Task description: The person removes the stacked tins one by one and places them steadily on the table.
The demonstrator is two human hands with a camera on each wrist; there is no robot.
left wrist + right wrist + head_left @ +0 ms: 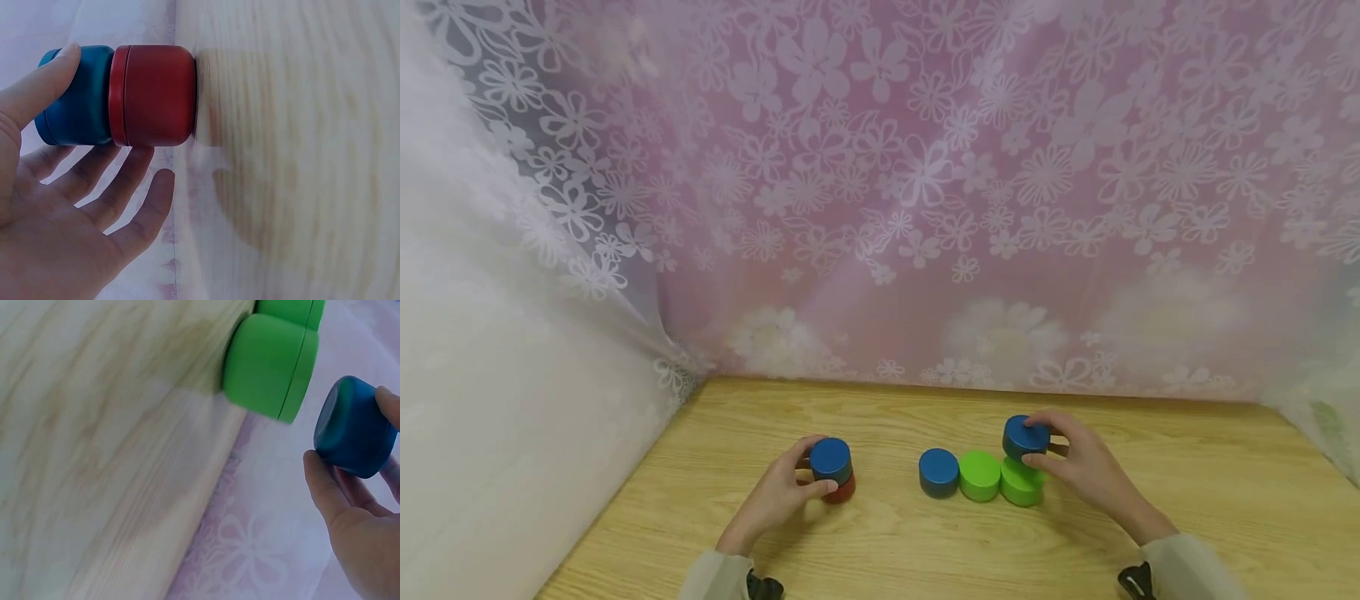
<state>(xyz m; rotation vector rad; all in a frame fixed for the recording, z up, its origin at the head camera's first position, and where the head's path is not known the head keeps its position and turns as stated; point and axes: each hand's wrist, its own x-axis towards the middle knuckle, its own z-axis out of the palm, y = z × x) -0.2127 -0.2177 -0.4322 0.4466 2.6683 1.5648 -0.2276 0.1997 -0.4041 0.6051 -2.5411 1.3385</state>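
My left hand [782,493] grips a blue round tin [831,460] between thumb and fingers. That tin sits on a red tin [156,95], which stands on the table in the left wrist view. On the right, my right hand [1086,462] pinches a second blue tin [357,428] by its sides. In the right wrist view this tin is held apart from the green tin [265,365] below it. Another green tin [979,476] touches that one on its left, and a third blue tin [938,472] stands beside it, ending the row.
The wooden table [895,550] carries all the tins. A flowered pink curtain [925,208] hangs along its back edge, and pale cloth [512,375] hangs on the left side. Dark straps [1138,581] sit at both wrists.
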